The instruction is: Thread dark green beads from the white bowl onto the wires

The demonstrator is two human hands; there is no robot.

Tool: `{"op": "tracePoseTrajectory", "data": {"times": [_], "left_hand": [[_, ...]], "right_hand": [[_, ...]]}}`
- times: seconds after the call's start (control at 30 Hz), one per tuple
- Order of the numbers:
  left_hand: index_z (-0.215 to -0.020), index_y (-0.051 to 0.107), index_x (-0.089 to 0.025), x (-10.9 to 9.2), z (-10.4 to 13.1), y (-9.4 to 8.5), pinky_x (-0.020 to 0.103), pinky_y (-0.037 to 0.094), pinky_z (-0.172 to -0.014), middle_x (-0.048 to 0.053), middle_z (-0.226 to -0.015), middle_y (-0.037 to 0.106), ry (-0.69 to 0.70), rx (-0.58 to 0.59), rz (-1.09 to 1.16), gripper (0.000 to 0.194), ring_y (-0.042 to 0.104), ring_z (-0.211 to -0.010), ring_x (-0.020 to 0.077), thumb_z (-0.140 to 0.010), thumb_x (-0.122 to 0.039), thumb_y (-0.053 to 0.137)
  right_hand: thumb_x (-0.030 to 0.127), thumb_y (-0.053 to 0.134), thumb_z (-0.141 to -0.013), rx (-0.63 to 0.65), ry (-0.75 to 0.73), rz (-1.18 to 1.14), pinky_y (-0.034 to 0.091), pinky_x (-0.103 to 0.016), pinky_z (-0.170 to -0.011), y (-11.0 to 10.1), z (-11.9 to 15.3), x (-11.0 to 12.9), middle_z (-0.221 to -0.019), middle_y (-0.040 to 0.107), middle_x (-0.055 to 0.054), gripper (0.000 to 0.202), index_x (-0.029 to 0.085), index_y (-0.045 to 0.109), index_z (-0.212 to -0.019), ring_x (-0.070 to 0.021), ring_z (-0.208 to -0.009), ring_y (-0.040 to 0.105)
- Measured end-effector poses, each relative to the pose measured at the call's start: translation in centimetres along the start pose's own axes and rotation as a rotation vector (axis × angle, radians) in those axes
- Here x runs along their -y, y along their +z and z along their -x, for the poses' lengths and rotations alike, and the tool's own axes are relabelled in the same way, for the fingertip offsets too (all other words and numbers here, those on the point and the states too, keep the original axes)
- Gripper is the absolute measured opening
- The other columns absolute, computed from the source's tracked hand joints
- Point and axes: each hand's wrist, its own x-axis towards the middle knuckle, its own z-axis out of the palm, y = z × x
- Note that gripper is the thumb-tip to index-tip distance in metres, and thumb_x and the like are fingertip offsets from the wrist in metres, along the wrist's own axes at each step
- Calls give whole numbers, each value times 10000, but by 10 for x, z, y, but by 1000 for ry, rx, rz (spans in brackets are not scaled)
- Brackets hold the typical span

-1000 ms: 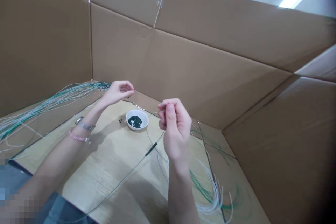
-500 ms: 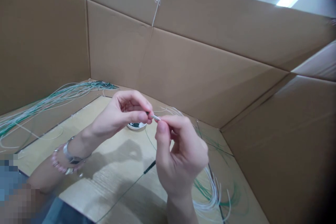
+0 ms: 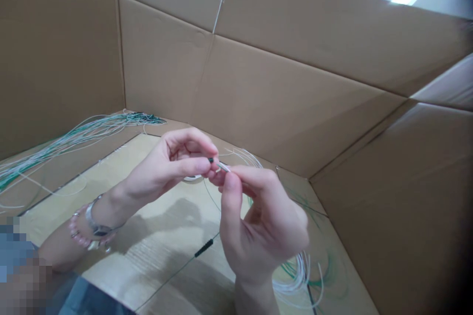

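Thumb and fingers of my left hand (image 3: pixel 173 165) pinch a small dark piece (image 3: pixel 211 160) near the middle of the view. My right hand (image 3: pixel 258 216) grips thin white and green wires (image 3: pixel 223 166) between thumb and forefinger, with their ends pointing at the dark piece. The fingertips of both hands are very close together. Below them a thin green wire (image 3: pixel 173 274) crosses the board, carrying a row of black sleeves (image 3: pixel 204 247). A white dish (image 3: pixel 192 178) is mostly hidden behind my left hand.
A long bundle of white and green wires (image 3: pixel 74 137) lies along the left, dark at its far end. Coiled white and green wires (image 3: pixel 295 280) lie at the right, partly behind my right hand. Cardboard walls (image 3: pixel 258 88) enclose the pale wooden board (image 3: pixel 121 157).
My right hand has shifted slightly right and down, and more of the dark piece shows at my left fingertips. The black sleeves on the wire appear lower and further left.
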Motion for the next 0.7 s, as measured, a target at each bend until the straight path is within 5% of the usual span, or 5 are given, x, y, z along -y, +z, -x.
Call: {"op": "tracePoseTrajectory", "data": {"times": [0.7], "left_hand": [[-763,713,-218,-1,0,1,159,535,-607,-13,-723,660,100,-50,-164,97,641,-654,86,-724,-135,742]], "right_hand": [[68,572,-781,-19,-73,182,501,-187,-499,1,-2,1,-623,645,37,112,179,588,-784,-76,-508,605]]}}
